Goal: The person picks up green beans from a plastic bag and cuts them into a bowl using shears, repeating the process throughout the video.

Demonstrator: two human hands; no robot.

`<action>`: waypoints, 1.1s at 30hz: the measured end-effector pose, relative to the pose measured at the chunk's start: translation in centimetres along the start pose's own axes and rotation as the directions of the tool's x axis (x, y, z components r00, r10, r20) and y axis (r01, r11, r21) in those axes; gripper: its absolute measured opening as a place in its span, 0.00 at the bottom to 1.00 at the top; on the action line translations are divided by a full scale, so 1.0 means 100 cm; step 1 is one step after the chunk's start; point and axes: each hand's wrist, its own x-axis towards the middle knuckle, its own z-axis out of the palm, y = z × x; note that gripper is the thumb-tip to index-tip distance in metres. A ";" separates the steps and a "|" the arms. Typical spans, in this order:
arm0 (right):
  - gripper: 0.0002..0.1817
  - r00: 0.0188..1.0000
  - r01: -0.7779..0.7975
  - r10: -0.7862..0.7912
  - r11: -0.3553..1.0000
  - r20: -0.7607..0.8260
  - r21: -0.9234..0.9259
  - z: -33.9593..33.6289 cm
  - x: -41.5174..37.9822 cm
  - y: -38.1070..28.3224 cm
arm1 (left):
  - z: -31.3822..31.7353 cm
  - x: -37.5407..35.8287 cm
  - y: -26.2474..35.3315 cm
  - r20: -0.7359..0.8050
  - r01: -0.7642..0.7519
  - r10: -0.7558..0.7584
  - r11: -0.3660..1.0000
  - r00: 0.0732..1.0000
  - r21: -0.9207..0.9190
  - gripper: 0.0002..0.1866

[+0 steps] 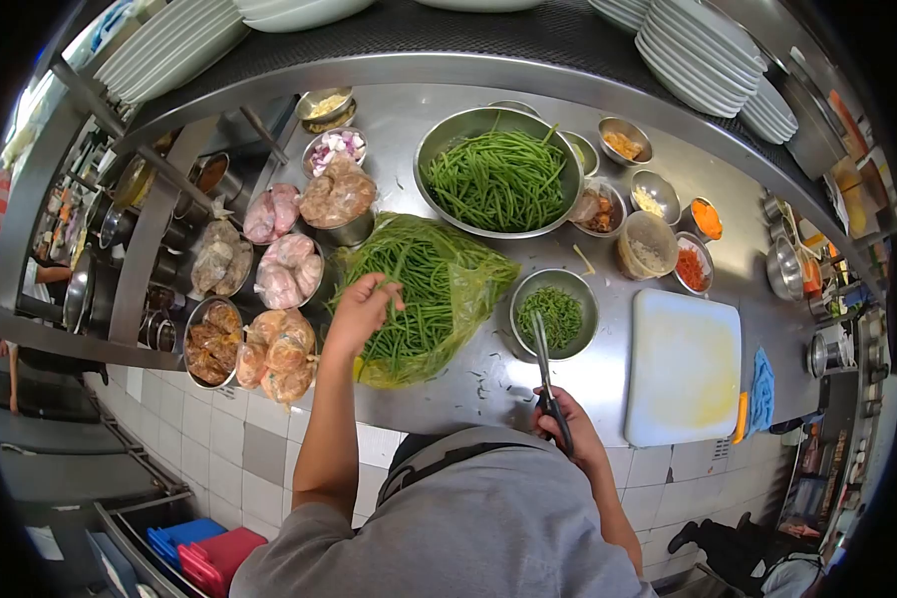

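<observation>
My left hand (pixel 361 309) reaches into a pile of green beans (pixel 424 289) lying on a clear plastic bag on the steel counter (pixel 488 379), fingers closed around a few beans. My right hand (pixel 566 424) grips a pair of scissors (pixel 546 369) near the counter's front edge, blades pointing up over a small steel bowl of cut bean ends (pixel 554 313). A large steel bowl (pixel 498 171) behind the pile holds trimmed green beans.
A white cutting board (pixel 684 367) lies to the right with a blue cloth (pixel 761 391) beside it. Bags of raw meat in bowls (pixel 269 349) sit at left. Small bowls of chopped ingredients (pixel 658 229) stand at back right. Stacked white plates (pixel 703 50) fill the shelf above.
</observation>
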 end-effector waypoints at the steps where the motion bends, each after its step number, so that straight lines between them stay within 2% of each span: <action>1: 0.33 0.999 0.003 0.000 0.996 0.036 -0.088 0.001 0.000 -0.006 | 0.007 -0.002 0.001 0.090 0.015 -0.012 1.000 0.996 -0.027 0.09; 2: 0.33 1.000 0.003 -0.001 0.996 0.028 -0.089 0.001 0.003 -0.008 | 0.014 0.000 -0.002 0.175 0.014 -0.009 0.999 0.985 -0.031 0.07; 3: 0.36 0.998 0.000 0.008 0.987 0.054 -0.162 0.001 0.006 -0.009 | 0.025 -0.002 0.000 0.185 0.016 -0.009 0.999 0.983 -0.035 0.07; 5: 0.39 0.998 -0.004 0.019 0.972 0.063 -0.236 0.003 0.010 -0.014 | 0.046 -0.009 0.009 0.259 -0.099 0.047 0.976 0.965 0.191 0.07; 6: 0.39 0.998 -0.011 0.027 0.970 0.062 -0.243 0.005 0.013 -0.017 | 0.052 -0.005 0.005 0.297 -0.200 0.127 0.953 0.946 0.228 0.07; 7: 0.40 0.997 -0.019 0.036 0.968 0.063 -0.252 0.007 0.014 -0.020 | 0.057 -0.004 0.002 0.307 -0.200 0.127 0.955 0.943 0.219 0.07; 9: 0.40 0.999 -0.009 0.022 0.968 0.049 -0.250 0.004 0.019 -0.017 | 0.065 -0.004 0.000 0.360 -0.161 0.040 0.935 0.932 0.315 0.08; 12: 0.41 0.997 0.066 -0.057 0.970 0.043 -0.234 0.003 0.022 -0.017 | 0.080 -0.011 0.001 0.403 -0.130 -0.006 0.942 0.915 0.309 0.09; 14: 0.37 0.996 0.089 -0.088 0.973 0.016 -0.212 0.001 0.025 -0.015 | 0.087 -0.010 -0.010 0.451 -0.171 0.016 0.937 0.893 0.305 0.09; 15: 0.37 0.996 0.088 -0.087 0.973 0.011 -0.212 0.002 0.025 -0.015 | 0.090 -0.010 -0.010 0.492 -0.209 0.035 0.930 0.870 0.304 0.09; 19: 0.34 0.996 0.064 -0.076 0.978 -0.053 -0.201 0.002 0.026 -0.013 | 0.109 -0.009 -0.012 0.522 -0.170 -0.005 0.943 0.853 0.286 0.11; 21: 0.32 0.993 0.045 -0.065 0.978 -0.094 -0.202 -0.001 0.026 -0.009 | 0.122 0.002 -0.012 0.587 -0.253 0.011 0.909 0.809 0.331 0.13; 24: 0.30 0.979 0.045 -0.082 0.980 -0.186 -0.196 -0.008 0.026 -0.003 | 0.150 0.014 -0.011 0.613 -0.255 -0.023 0.897 0.790 0.361 0.15; 26: 0.31 0.972 -0.013 -0.007 0.996 -0.234 -0.083 -0.012 0.023 -0.003 | 0.167 0.020 -0.014 0.631 -0.252 -0.040 0.896 0.775 0.366 0.16; 30: 0.33 0.947 -0.039 -0.012 0.988 -0.322 -0.150 -0.024 0.019 0.005 | 0.184 0.034 -0.024 0.628 -0.257 -0.082 0.866 0.774 0.429 0.18; 32: 0.35 0.911 0.078 -0.182 0.957 -0.370 -0.280 -0.027 0.017 0.017 | 0.187 0.035 -0.028 0.605 -0.274 -0.075 0.843 0.792 0.464 0.18; 33: 0.35 0.910 0.076 -0.180 0.958 -0.373 -0.275 -0.026 0.016 0.017 | 0.187 0.033 -0.028 0.577 -0.286 -0.067 0.818 0.814 0.499 0.19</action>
